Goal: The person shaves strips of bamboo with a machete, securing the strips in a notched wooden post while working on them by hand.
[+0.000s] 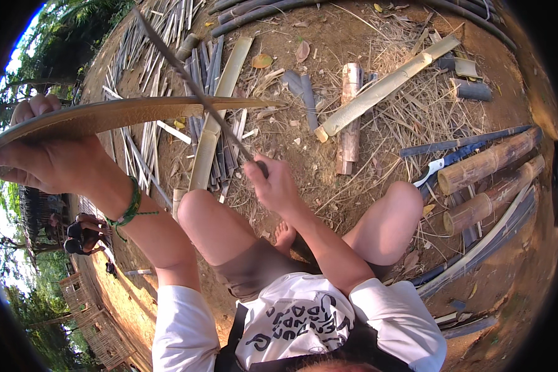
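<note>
Bamboo strip [124, 115] sits gripped in my left hand [49, 162], held level, while my right hand [278, 185] clenches a long knife [192, 84] whose blade crosses it.

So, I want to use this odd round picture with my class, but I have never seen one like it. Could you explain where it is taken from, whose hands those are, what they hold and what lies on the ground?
There is no machine here. A wide fisheye camera worn on a person's head looks down, so straight edges bend near the rim. The arms entering from below are the wearer's own; the person sits with bare knees raised over dirt ground.

The left hand grips a long, flat, curved bamboo strip. The right hand holds a long thin blade, which crosses that strip.

On the ground lie a pile of split bamboo slats, a pale split bamboo pole, round bamboo sections, a white-handled saw and dry straw.

Another person crouches far off at the left.
</note>
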Demonstrator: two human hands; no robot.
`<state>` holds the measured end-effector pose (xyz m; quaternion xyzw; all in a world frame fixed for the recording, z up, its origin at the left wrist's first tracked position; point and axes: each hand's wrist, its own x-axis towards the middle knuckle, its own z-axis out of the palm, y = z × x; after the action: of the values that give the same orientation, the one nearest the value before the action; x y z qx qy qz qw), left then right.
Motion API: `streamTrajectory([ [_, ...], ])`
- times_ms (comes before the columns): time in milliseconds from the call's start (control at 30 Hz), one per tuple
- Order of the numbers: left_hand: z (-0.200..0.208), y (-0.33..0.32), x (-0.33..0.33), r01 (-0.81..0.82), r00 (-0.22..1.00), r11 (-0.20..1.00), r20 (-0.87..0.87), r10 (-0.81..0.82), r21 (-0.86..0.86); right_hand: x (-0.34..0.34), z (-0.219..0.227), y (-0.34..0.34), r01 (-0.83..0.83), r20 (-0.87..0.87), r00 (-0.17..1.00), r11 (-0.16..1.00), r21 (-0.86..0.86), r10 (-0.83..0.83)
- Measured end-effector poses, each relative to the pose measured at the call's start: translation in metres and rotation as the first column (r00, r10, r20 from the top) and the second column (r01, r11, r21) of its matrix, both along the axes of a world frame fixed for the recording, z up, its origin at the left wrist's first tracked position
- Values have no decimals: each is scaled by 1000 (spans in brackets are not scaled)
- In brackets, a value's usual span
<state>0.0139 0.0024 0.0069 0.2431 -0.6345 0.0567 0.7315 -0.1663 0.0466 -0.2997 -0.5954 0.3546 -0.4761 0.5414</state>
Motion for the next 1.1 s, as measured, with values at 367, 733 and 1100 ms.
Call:
streamTrajectory([
  [367, -2, 3, -8, -54, 998, 999, 40, 53, 9, 2, -226, -56, 177, -344, 926, 625, 760, 157],
  [733, 8, -30, -7, -97, 994, 994, -51, 94, -48, 20, -176, -65, 169, -303, 949, 953, 253, -88],
  [1100, 10, -29, 0, -388, 922, 916, -47, 385, -101, 9, -283, -71, -86, 82, 996, 428, 900, 27],
])
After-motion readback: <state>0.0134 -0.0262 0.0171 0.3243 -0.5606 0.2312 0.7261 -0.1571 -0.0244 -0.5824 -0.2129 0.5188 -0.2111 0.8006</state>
